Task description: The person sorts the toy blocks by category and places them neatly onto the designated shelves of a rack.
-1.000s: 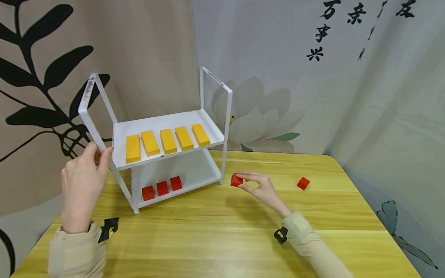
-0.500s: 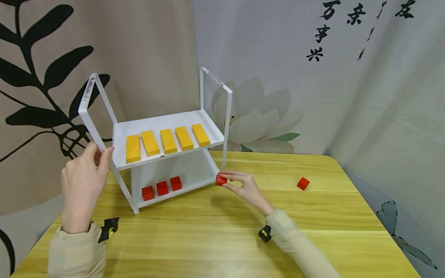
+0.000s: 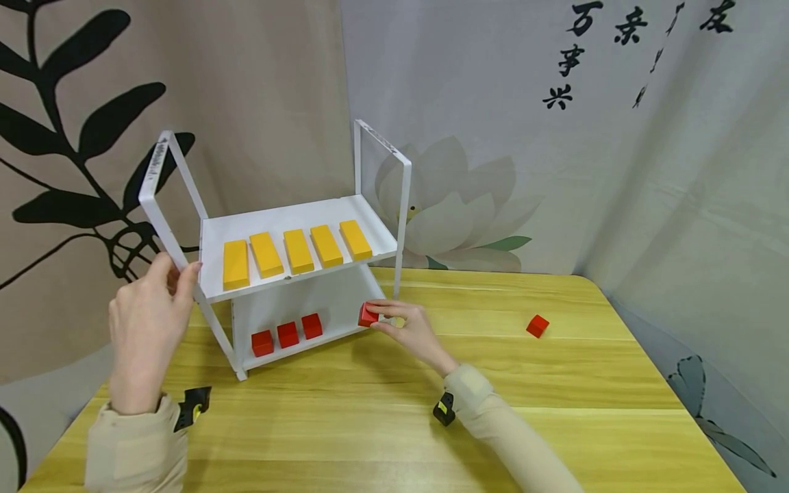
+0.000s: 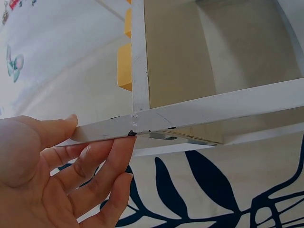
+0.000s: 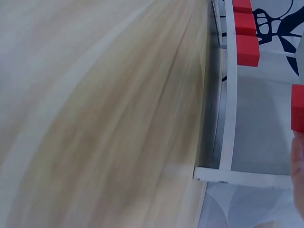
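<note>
My left hand (image 3: 151, 322) holds the left front post of a white two-tier shelf (image 3: 302, 275), thumb on one side and fingers on the other, as the left wrist view also shows. Between the thumb and fingers of my right hand (image 3: 409, 332) is a red cube (image 3: 368, 315), at the right end of the lower tier. The right wrist view shows this red cube (image 5: 298, 108) at its right edge, over the lower tier's floor (image 5: 263, 128). Three red cubes (image 3: 287, 334) stand in a row on that tier's left part. Several yellow blocks (image 3: 298, 250) lie side by side on the upper tier.
One more red cube (image 3: 537, 326) lies on the wooden table (image 3: 345, 424), right of my right hand. Behind the table hang printed curtains (image 3: 468, 89). The shelf's right front post (image 3: 403, 226) rises close to my right hand.
My right hand has carried the red cube leftward, from beyond the shelf's right post to the lower tier's right end. My left hand and the shelf have stayed in place.
</note>
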### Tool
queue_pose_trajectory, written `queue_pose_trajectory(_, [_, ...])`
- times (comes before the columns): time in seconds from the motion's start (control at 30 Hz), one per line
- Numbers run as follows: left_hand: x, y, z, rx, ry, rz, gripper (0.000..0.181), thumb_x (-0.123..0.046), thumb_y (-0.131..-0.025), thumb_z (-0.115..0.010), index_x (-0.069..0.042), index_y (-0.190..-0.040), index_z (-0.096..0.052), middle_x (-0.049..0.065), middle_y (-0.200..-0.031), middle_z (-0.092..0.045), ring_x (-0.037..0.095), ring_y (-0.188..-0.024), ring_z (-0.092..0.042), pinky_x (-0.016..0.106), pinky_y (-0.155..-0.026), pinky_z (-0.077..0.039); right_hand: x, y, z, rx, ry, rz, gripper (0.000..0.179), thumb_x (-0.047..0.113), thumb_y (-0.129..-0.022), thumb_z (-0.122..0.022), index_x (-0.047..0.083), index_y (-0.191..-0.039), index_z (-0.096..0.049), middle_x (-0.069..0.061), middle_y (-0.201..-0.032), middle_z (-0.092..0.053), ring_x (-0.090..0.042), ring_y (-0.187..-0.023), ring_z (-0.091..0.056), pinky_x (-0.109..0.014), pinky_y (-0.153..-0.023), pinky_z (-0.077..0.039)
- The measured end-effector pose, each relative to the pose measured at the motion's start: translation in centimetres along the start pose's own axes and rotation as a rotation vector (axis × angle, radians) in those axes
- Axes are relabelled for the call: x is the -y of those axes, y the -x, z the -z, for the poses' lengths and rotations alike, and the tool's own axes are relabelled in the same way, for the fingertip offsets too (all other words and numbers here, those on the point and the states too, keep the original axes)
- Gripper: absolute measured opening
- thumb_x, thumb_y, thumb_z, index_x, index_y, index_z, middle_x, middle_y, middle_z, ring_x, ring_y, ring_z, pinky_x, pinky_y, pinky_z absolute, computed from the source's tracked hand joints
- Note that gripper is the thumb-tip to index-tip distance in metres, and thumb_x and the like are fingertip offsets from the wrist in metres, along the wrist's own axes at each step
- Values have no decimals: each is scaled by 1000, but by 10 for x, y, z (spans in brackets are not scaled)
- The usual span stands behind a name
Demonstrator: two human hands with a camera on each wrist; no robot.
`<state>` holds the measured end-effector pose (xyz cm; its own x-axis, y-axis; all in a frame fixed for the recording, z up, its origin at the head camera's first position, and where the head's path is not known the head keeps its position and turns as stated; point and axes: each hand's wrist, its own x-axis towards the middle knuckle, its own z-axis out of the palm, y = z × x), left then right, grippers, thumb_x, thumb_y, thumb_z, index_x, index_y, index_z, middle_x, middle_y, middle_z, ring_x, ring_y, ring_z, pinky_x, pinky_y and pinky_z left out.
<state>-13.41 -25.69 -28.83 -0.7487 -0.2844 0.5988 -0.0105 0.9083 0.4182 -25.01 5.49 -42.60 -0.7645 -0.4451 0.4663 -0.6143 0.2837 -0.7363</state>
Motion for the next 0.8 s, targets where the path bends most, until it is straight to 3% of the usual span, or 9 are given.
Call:
queue_pose_trajectory(0.23, [-1,0,0,1,-2,-1,34,-28,-99,-49,4,-90,-51,22,-65,-55,23,-44,-38,28,-42,-25,-5,-8,-11,18,-32,-41,32,13,-82,-72,11,-114,-70,-5,-123,-66,-22,-118,-60,-41,-91,-52])
queue_pose_trajectory(0.57, [0,0,0,-3,-7,-1,33,-29,-99,-49,3,-89,-52,22,-65,-55,25,-46,-39,29,-44,-25,-6,-19,-29,42,-66,-119,31,15,-85,-70,10,-115,-69,-5,-126,-64,-23,-113,-63,-38,-89,-53])
queue_pose_trajectory(0.8, [1,0,-2,-5,-7,-4,33,-28,-99,-50,3,-89,-52,21,-64,-55,25,-45,-39,29,-43,-25,-6,-24,-46,77,-151,-148,30,12,-86,-69,7,-116,-68,-9,-128,-62,-26,-120,-57,-41,-95,-49])
